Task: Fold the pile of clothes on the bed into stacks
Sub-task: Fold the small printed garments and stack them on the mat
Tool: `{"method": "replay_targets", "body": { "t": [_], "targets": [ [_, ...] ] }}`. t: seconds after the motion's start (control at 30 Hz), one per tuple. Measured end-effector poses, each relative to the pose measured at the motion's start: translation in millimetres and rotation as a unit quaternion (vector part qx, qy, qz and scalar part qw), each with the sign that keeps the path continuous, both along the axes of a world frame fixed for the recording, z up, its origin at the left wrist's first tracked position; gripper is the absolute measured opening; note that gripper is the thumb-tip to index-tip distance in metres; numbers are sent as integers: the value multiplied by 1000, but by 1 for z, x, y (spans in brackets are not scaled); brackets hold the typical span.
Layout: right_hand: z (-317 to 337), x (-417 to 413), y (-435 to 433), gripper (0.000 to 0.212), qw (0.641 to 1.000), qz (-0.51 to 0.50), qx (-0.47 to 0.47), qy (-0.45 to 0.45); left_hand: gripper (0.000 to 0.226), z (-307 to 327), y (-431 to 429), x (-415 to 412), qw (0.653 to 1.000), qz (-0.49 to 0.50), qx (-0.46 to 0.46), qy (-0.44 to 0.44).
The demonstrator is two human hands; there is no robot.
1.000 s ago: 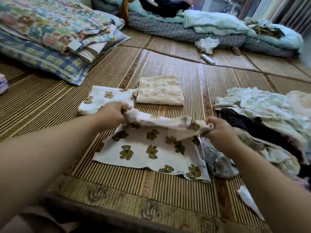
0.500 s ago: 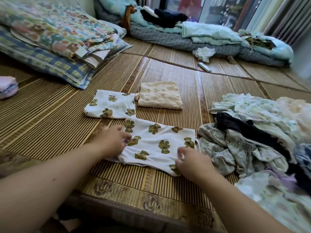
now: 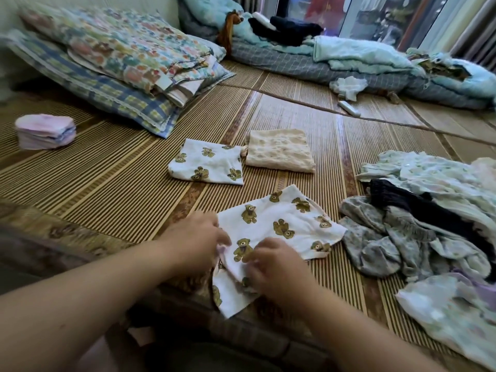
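Observation:
A white garment printed with brown bears (image 3: pixel 279 224) lies on the woven bed mat (image 3: pixel 112 183) just in front of me. My left hand (image 3: pixel 198 237) pinches its near left edge. My right hand (image 3: pixel 276 267) grips the near part, which is lifted and creased between the two hands. Farther back lie a folded bear-print piece (image 3: pixel 206 163) and a folded beige piece (image 3: pixel 279 150), side by side. The unfolded pile of clothes (image 3: pixel 424 224) fills the right side.
A small stack of pink cloths (image 3: pixel 45 131) sits at the left. Folded quilts and a plaid pillow (image 3: pixel 115 63) lie at the back left, rumpled bedding (image 3: pixel 362 65) along the far edge, with a white cloth (image 3: pixel 349 87) and a small white object (image 3: pixel 349 108) near it.
The bear garment was folded over and laid flat; now both hands have come together at its near left corner and lifted that part. The view has swung left, bringing the pink stack in.

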State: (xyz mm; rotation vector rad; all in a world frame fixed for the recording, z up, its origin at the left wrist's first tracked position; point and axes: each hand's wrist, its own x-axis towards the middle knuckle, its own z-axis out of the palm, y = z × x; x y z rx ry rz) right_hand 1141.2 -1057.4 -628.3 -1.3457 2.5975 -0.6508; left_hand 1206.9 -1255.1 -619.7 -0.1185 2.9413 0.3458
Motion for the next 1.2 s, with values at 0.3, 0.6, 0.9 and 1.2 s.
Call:
{"method": "replay_targets", "body": {
  "t": [0.3,0.6,0.9,1.2],
  "targets": [
    [-17,47,-6,29,998,-2,59,38,37,-13,-38,-11,995,-70,-49,48],
    [30,11,21,23,930,-201,-97,-293,16,33,-41,-34,990,-57,127,-15],
    [54,-84,44,11,816,-338,-262,-389,7,68,-8,-124,938,79,328,76],
    [5,-111,58,67,899,-397,28,-182,69,1,14,-159,977,150,119,-88]
  ]
}}
